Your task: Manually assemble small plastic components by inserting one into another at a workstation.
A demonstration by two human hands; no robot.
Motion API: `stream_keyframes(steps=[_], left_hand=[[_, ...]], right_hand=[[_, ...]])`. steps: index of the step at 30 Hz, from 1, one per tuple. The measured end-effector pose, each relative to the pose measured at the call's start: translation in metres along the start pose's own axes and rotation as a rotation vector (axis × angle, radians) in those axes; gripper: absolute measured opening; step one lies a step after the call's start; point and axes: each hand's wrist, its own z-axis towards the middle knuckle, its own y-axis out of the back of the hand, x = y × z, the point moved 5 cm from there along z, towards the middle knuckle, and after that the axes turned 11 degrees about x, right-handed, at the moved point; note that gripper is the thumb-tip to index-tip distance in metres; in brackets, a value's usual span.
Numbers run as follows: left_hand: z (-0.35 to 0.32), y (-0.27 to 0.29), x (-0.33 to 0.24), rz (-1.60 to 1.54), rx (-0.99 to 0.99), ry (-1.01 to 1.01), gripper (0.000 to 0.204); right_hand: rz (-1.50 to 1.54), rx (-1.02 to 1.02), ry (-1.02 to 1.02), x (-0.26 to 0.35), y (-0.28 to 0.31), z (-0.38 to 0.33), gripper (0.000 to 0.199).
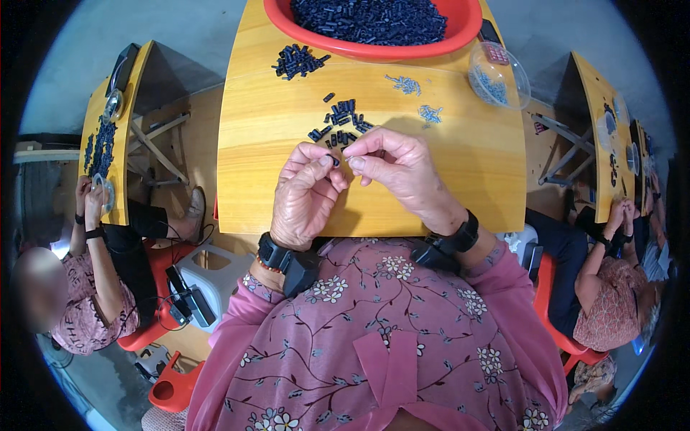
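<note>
My left hand (302, 194) is closed, holding a small black plastic piece (335, 161) between thumb and forefinger above the near part of the wooden table (251, 165). Close beside it, my right hand (402, 172) is pinched with its fingertips almost touching that piece. Whatever lies in the right pinch is too small to make out. Just beyond both hands are loose black plastic pieces (343, 113). Two little heaps of small silvery parts, like screws, lie to the right: the nearer heap (430, 113) and the farther heap (404, 85).
A red basin (374, 52) full of black pieces stands at the far edge. Left of it is another black heap (297, 62). A clear plastic bowl (522, 90) with silvery parts sits at the far right. People work at side tables (136, 144) left and right.
</note>
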Motion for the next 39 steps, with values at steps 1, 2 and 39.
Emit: stream_keyframes(steps=[1, 2, 39], left_hand=[[0.0, -0.002, 0.0, 0.0, -0.001, -0.001, 0.007], [-0.001, -0.003, 0.002, -0.02, -0.035, 0.013, 0.007], [-0.007, -0.012, 0.006, 0.266, -0.038, 0.027, 0.008]], right_hand=[[0.004, 0.001, 0.003, -0.001, -0.002, 0.0, 0.009], [0.005, 0.002, 0.002, -0.001, -0.004, 0.0, 0.009], [-0.034, 0.122, -0.006, -0.004, 0.01, -0.004, 0.011]])
